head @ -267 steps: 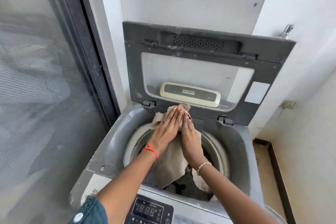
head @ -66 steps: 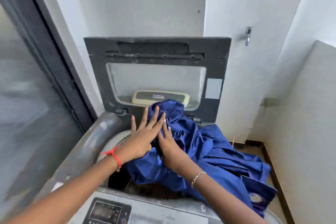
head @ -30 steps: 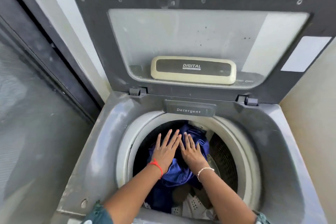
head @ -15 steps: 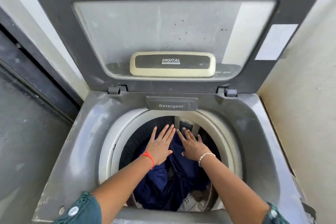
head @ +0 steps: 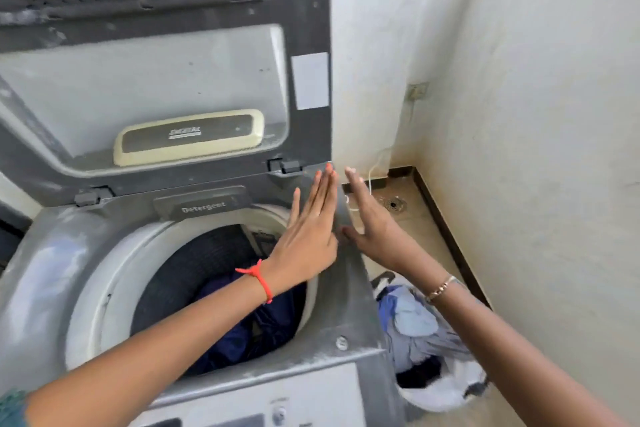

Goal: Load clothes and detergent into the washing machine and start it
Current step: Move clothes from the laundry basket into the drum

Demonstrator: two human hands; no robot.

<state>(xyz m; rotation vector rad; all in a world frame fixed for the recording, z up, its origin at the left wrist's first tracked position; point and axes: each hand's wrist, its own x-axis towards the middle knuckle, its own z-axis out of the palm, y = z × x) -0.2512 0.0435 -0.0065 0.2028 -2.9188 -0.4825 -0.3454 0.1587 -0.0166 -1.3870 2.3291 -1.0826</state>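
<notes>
The grey top-loading washing machine (head: 55,263) stands with its lid (head: 166,87) raised against the wall. Dark blue cloth (head: 249,326) lies inside the drum. A flap marked Detergent (head: 204,206) sits at the drum's back rim. My left hand (head: 308,236) is flat and empty above the machine's right rear corner. My right hand (head: 370,222) is also empty, fingers spread, just past the machine's right edge. Down on the floor to the right, a white basket (head: 450,388) holds light blue and dark clothes (head: 415,326).
A low white wall (head: 536,149) closes in the right side. A floor drain (head: 393,204) and a thin white cord (head: 372,170) lie in the corner behind the basket. The control panel (head: 277,409) runs along the machine's front edge.
Both hands have come up out of the drum and swung right, leaving the blue cloth inside. The view has turned right, so the basket of clothes on the floor now shows.
</notes>
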